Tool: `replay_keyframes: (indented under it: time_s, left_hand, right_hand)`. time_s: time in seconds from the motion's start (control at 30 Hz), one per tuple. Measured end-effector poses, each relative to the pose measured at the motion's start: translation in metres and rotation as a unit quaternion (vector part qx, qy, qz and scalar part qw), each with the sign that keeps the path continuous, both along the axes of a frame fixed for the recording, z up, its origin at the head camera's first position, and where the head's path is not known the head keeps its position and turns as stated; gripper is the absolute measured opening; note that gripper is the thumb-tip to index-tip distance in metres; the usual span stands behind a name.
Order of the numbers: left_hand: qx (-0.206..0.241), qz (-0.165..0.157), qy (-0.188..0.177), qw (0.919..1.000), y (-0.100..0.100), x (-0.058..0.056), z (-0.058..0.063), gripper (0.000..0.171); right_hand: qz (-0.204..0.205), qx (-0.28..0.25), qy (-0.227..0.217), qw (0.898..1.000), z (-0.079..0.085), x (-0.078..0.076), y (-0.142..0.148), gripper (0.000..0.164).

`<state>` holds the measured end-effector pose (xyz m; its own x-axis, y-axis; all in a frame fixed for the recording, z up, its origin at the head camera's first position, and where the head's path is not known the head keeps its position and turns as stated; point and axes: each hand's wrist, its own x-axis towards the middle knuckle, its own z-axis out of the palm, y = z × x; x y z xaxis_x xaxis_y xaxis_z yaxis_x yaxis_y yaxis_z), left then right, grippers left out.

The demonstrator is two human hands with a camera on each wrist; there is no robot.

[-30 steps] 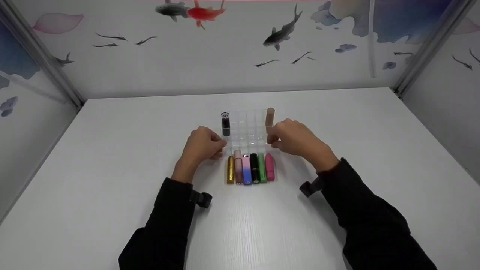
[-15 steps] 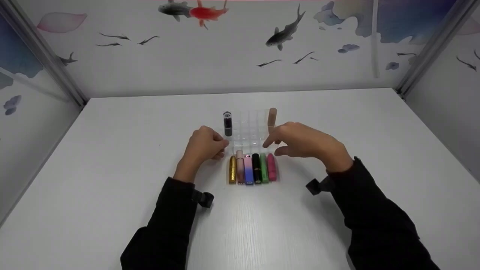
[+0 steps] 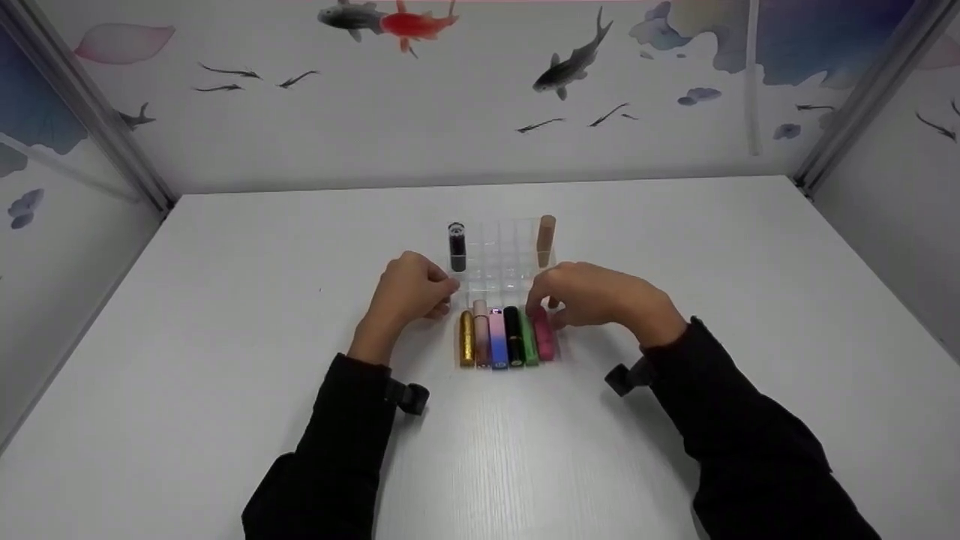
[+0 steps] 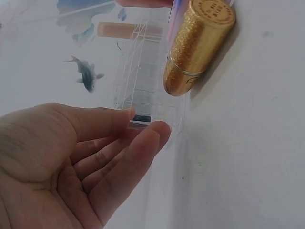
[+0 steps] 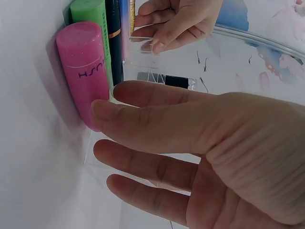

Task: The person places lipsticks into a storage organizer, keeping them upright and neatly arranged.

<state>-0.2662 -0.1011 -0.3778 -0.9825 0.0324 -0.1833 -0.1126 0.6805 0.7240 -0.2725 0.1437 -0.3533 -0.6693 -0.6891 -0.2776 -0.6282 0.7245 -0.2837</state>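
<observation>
A clear compartment organizer (image 3: 491, 276) stands at mid-table. My left hand (image 3: 411, 289) pinches its near left corner between thumb and fingertips, as the left wrist view shows. A dark lipstick (image 3: 457, 249) stands in the back left compartment, a tan one (image 3: 546, 236) at the back right. In front lies a row: gold (image 3: 467, 341), pale pink (image 3: 481, 341), pink-and-blue (image 3: 497, 341), black (image 3: 514, 341), green (image 3: 529, 345) and pink lipstick (image 3: 544, 343). My right hand (image 3: 596, 295) straddles the pink lipstick's far end with thumb and forefinger fairly straight, thumb tip overlapping it (image 5: 83, 71) in the right wrist view.
The white tabletop (image 3: 262, 390) spreads around the row and organizer. A back wall (image 3: 465, 142) painted with fish rises behind, with metal corner posts (image 3: 135, 150) at the sides. A small black wrist camera (image 3: 411, 397) sits on the left sleeve, another (image 3: 621, 379) on the right.
My right hand has come away from the organizer's right side and lowered toward the viewer onto the pink lipstick. The left hand keeps its place at the organizer's corner.
</observation>
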Motion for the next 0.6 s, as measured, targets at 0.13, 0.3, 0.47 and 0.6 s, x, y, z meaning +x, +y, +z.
replay_keyframes:
  time_s: [0.13,0.3,0.47,0.6]
  left_hand:
    - [0.007,0.001,-0.003,1.0000,0.0004,-0.0009,-0.0005,0.024]
    - [0.007,-0.003,0.001,1.0000,-0.0004,-0.0008,-0.0010,0.024]
    - [0.005,-0.003,0.003,1.0000,-0.0007,-0.0008,-0.0008,0.022]
    - [0.001,-0.004,0.006,1.0000,-0.0008,-0.0008,-0.0008,0.021]
  right_hand:
    - [-0.008,0.006,0.002,1.000,-0.0013,-0.0007,0.0003,0.030]
    - [-0.005,0.015,0.011,1.000,-0.0033,-0.0011,0.0005,0.029]
    - [-0.006,0.026,0.022,0.999,-0.0051,-0.0008,0.0014,0.031]
    - [-0.015,0.031,0.021,0.999,-0.0061,-0.0008,0.0011,0.033]
